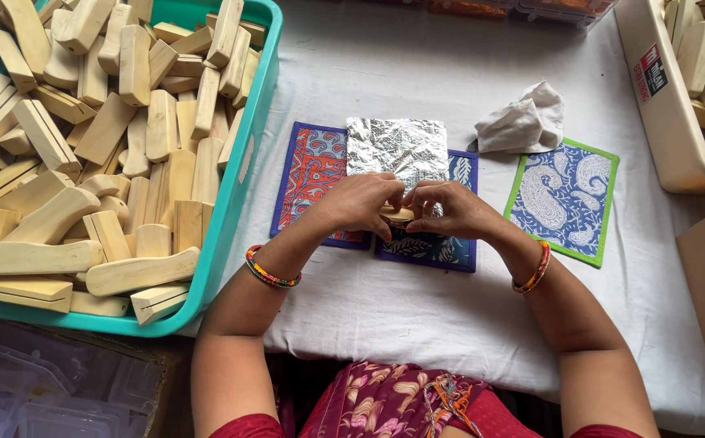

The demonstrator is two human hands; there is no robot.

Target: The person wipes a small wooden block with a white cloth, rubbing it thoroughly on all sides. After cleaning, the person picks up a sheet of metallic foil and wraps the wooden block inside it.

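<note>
Nearest the camera, at the near edge of the table, a patterned maroon garment fills the lap, and both forearms reach out over the white cloth that covers the tabletop. Each wrist carries a bangle: a striped one on the left, an orange one on the right.

Just beyond, the two hands meet in the middle of the table. The left hand and right hand have their fingers curled in close, pinching a small tan wooden piece between them; only a sliver of it shows. It sits just above a dark blue patterned mat, with a red and blue mat touching that one on the left.

Behind the knuckles lies a crinkled sheet of silver foil, spread across both mats. Off towards the right edge there's a green-bordered blue paisley mat, apart from the others, and a crumpled white cloth just past its far corner.

On the left side, a teal tub is heaped with pale wooden blocks. At the far right corner, a cream tub holds more of the same.
</note>
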